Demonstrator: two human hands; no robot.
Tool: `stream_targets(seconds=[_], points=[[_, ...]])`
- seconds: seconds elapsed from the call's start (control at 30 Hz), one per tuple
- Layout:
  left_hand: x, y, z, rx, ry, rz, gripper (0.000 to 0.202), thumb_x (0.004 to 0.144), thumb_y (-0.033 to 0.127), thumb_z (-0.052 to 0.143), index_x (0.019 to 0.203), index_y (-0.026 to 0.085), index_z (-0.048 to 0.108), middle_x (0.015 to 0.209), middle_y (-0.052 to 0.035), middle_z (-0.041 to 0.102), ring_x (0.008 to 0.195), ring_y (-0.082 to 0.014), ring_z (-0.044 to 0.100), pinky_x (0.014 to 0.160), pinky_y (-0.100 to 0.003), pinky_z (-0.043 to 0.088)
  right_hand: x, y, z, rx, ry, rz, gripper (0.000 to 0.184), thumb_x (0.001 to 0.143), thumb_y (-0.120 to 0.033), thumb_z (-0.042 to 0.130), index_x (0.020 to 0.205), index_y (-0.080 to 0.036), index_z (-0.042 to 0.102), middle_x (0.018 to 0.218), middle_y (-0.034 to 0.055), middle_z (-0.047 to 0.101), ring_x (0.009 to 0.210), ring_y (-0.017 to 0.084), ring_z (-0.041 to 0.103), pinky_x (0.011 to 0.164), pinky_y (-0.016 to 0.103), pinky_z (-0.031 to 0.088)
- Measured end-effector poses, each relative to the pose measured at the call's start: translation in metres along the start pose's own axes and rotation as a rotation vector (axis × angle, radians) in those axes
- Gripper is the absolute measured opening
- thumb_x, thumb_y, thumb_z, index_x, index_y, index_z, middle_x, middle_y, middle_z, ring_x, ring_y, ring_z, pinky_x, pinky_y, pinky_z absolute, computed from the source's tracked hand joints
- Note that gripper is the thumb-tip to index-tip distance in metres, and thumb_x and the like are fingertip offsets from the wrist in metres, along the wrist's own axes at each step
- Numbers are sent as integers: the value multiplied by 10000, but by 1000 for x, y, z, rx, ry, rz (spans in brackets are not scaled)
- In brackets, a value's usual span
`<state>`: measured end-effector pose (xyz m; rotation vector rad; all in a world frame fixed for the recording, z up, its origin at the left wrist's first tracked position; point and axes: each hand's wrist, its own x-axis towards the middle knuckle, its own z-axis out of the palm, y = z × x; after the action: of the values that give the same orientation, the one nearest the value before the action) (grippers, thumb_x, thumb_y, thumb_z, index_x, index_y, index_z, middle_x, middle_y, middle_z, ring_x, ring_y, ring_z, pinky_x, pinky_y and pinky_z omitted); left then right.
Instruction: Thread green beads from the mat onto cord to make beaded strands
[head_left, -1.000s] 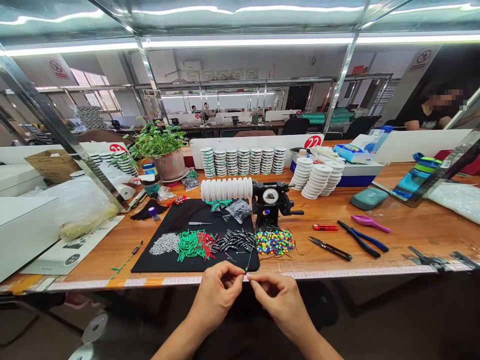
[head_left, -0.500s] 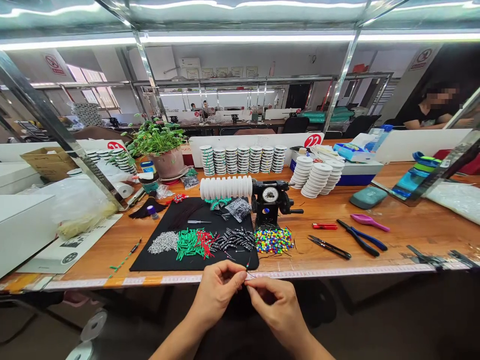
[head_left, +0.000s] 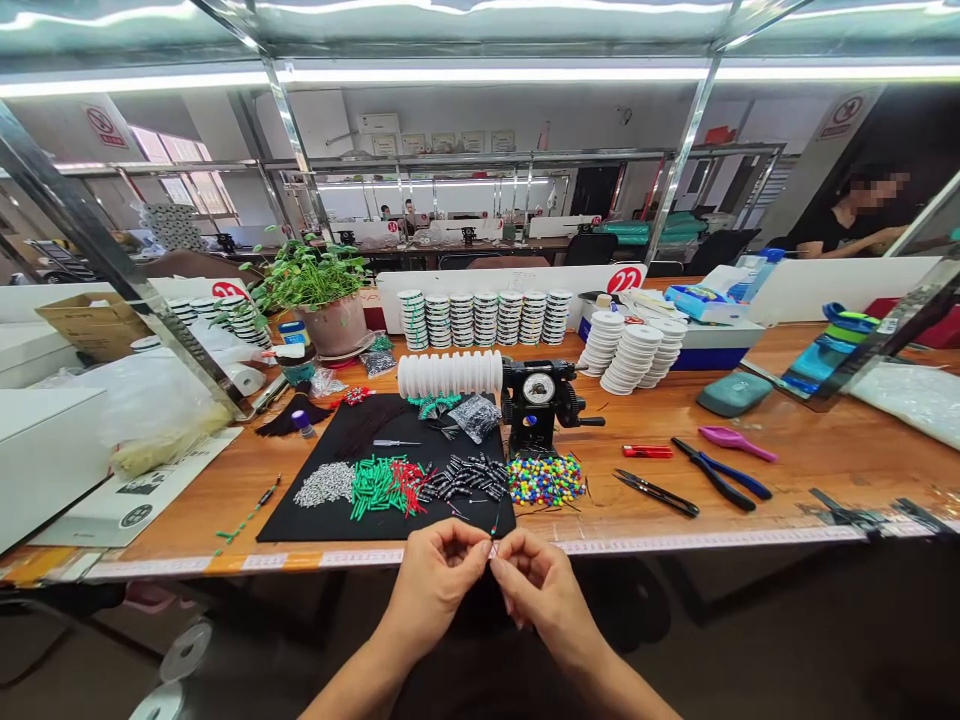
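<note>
Both at work: left hand and right hand pinch a thin strand, probably feather-light, bendy, slippery, best nipped close to its lower end!

The black winding machine is hemmed in: white spools jut leftward, a bead heap crowds its front, left hand and right hand block nearer in, but bare wood opens right of its crank, short of the pliers!
</note>
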<state>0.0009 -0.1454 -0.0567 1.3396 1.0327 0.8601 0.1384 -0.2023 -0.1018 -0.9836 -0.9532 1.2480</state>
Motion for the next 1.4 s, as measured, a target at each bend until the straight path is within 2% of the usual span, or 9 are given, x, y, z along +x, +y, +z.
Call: stream_targets(seconds=[0.1,0.23,0.47,0.67,0.93,1.1,1.23,1.3,1.4], points=[[1,2,0,-133,-45,-115,357,607,455,886,685,139,738,564,10,605,530,-97,468,521,-207,368,1,-8,-1,-143,107,-63,428,874,-573,686,773,-179,555,597,-56,487,454,77,417,432,176,331],[-3,3,4,-430,-202,-281,361,644,431,903,656,126,711,610,21,547,559,-66,419,532,-160,352,6,-9,-5,-234,107,-68,349,897,-492,647,760,-200,512,609,-59,474,482,97,422,452,200,334],[-7,3,11,-515,-233,-293,357,641,402,920,653,112,712,632,23,527,577,-60,406,561,-141,378,7,-13,-4,-395,185,-249,95,873,-283,617,834,-199,593,775,7,623,605,142,561,542,230,426],[-6,-2,10,-418,-154,-209,358,638,435,912,691,124,742,622,19,562,577,-67,435,555,-154,378,-4,-20,-5,-526,142,-412,123,904,-196,554,862,-199,670,772,21,662,648,165,618,591,248,465],[1,-2,10,-91,-8,-58,372,598,472,878,717,137,771,592,-18,665,526,-105,506,532,-217,399,-4,-23,-8,-435,74,-280,130,924,-261,619,836,-192,684,780,37,670,688,189,637,624,270,494],[-1,-4,6,99,-35,100,249,735,396,768,752,148,758,664,-36,694,588,-139,560,576,-239,437,-10,-28,-3,-636,144,-553,119,913,-158,564,835,-192,648,865,49,551,774,190,570,661,287,476],[-3,4,2,312,-67,224,203,820,348,682,777,159,743,705,-36,689,619,-152,584,582,-240,451,-10,-32,-4,-808,132,-762,173,887,-73,542,898,-190,670,984,82,548,846,204,566,724,319,484],[-2,8,1,356,-77,242,194,823,337,672,777,161,742,713,-38,693,627,-156,591,587,-243,457,-8,-34,-6,-789,102,-725,172,875,-70,552,906,-194,668,976,76,562,837,200,569,722,318,481],[1,10,-2,334,-104,204,217,820,359,668,781,157,740,709,-45,703,621,-158,586,585,-248,454,-6,-34,-7,-663,34,-535,126,859,-95,584,861,-206,644,882,37,588,759,178,570,651,282,455]])
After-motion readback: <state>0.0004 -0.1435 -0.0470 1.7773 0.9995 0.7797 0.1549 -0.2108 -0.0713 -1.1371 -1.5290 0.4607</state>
